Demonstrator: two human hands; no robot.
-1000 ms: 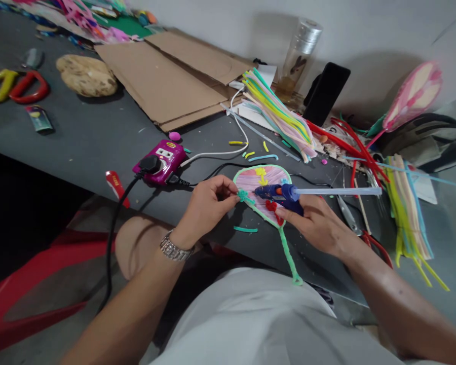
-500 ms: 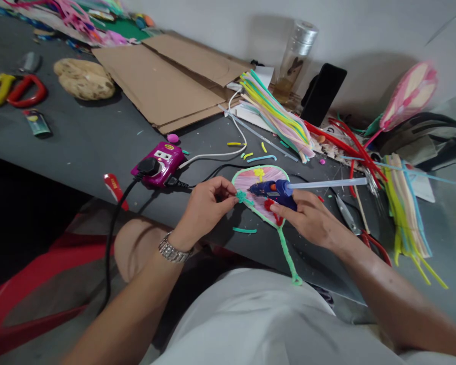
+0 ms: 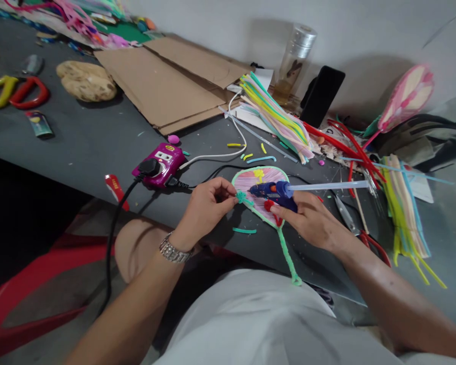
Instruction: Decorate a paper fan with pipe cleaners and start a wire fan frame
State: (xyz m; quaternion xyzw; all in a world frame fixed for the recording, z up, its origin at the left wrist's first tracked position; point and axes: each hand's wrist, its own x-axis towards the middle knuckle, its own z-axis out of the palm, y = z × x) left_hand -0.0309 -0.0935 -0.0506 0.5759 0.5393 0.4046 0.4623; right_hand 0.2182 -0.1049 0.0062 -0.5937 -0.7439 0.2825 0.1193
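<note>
Between thumb and fingertips, my left hand (image 3: 213, 203) pinches a small teal pipe-cleaner flower (image 3: 242, 197). My right hand (image 3: 313, 220) is closed around a blue hot glue gun (image 3: 275, 192), whose nozzle points at the flower from close by. A long clear glue stick (image 3: 329, 186) sticks out of the gun's back end. Under both hands lies a fan (image 3: 243, 175) made of pipe cleaners, pink inside a pale green rim, with a twisted green handle (image 3: 287, 253) toward my body. A yellow flower (image 3: 258, 175) and a red piece (image 3: 277, 218) show on its face.
To the left sits a purple power strip (image 3: 163, 162) with a black cable. Behind are cardboard (image 3: 167, 86), a pipe-cleaner bundle (image 3: 277, 116), a glass bottle (image 3: 294, 66) and a phone (image 3: 323, 94). Pliers (image 3: 345, 215) and a second bundle (image 3: 406, 208) lie right; red-and-yellow-handled scissors (image 3: 28, 91) far left.
Both hands, the flower and the glue gun stay almost where they were. The view has shifted only very slightly.
</note>
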